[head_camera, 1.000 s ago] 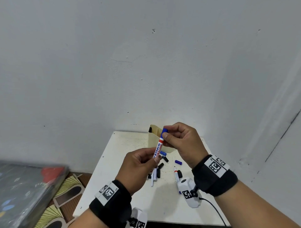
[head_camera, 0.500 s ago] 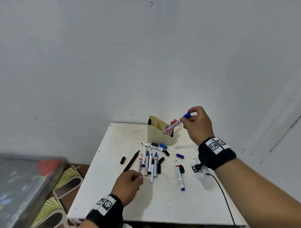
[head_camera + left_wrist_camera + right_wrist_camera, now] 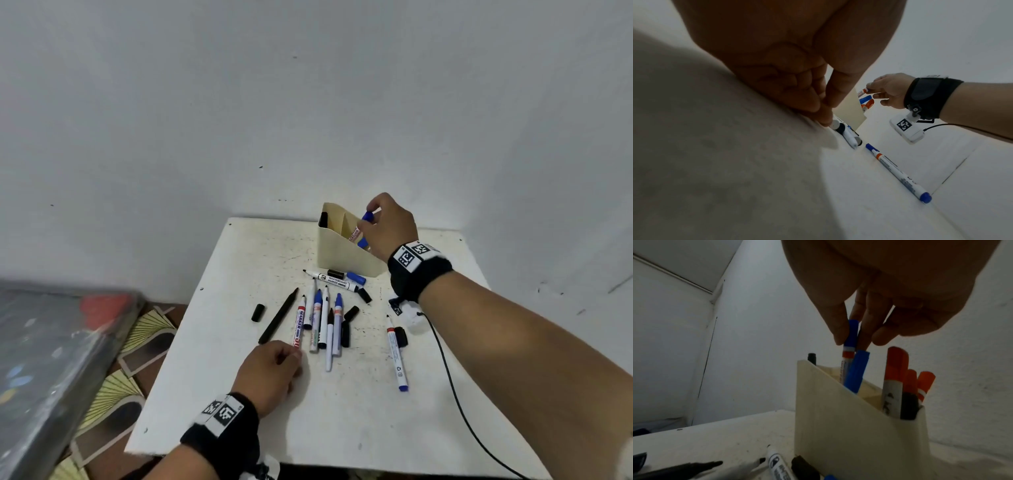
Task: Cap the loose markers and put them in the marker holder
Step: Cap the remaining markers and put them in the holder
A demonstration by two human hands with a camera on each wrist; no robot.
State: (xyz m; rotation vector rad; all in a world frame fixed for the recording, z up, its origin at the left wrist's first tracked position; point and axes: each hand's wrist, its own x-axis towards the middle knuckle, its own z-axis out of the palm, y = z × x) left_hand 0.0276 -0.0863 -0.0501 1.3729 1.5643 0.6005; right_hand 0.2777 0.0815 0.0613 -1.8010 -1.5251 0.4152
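Note:
My right hand [image 3: 371,214] [image 3: 853,337] pinches the blue cap of a capped marker [image 3: 367,216] [image 3: 852,334]. The marker stands nearly upright with its lower end inside the beige marker holder [image 3: 342,253] [image 3: 838,426]. Blue, red and black capped markers stand in the holder too. Several uncapped markers [image 3: 322,318] lie side by side mid-table. My left hand [image 3: 294,356] [image 3: 826,120] is curled, and its thumb and forefinger tips meet on the near end of the red-banded marker [image 3: 298,322] at the left of that row.
Another uncapped marker [image 3: 396,353] [image 3: 898,173] lies apart at the right. Loose black caps [image 3: 257,312] and a blue cap [image 3: 356,277] are scattered around the row. The wall stands right behind the holder. A black cable [image 3: 445,370] trails over the table's right side.
My right hand carried the capped blue marker from in front of me into the holder. My left hand let go of it and dropped to the row of markers.

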